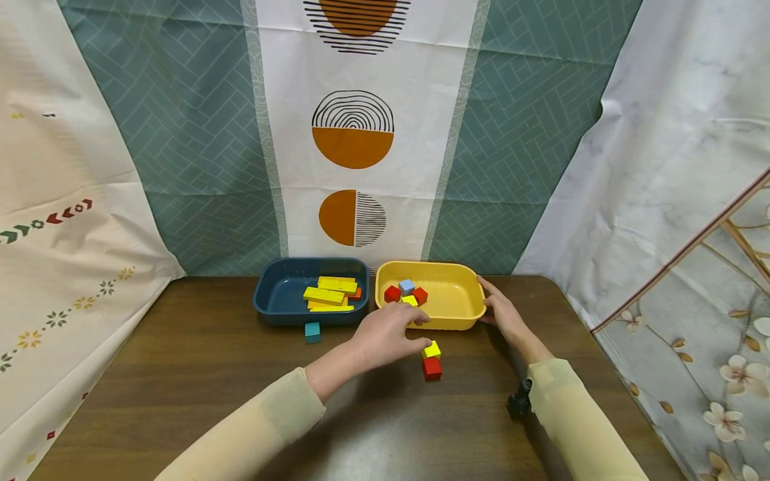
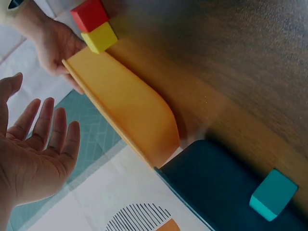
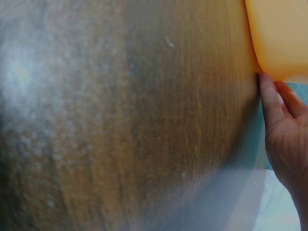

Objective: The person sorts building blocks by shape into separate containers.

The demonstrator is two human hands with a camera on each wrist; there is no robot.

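Observation:
My left hand (image 1: 388, 337) hovers over the front edge of the yellow bin (image 1: 457, 323), fingers spread and nothing held. In the left wrist view that hand (image 2: 38, 159) shows its palm and loosely extended fingers. My right hand (image 1: 505, 317) touches the bin's right end; in the right wrist view its straight fingers (image 3: 271, 98) lie against the bin's outer corner. Inside the bin sit red cubes (image 1: 392, 294), a light blue cube (image 1: 406, 286) and a yellow cube (image 1: 410, 300), partly hidden by my left hand. A yellow cube (image 1: 432, 349) and a red cube (image 1: 432, 369) stand together in front.
A dark blue bin (image 1: 271, 314) with several yellow blocks (image 1: 325, 296) and an orange piece (image 1: 356, 294) stands left of the yellow bin. A teal cube (image 1: 312, 333) sits at its front. Patterned cloth (image 1: 355, 227) hangs behind the wooden table (image 1: 198, 387).

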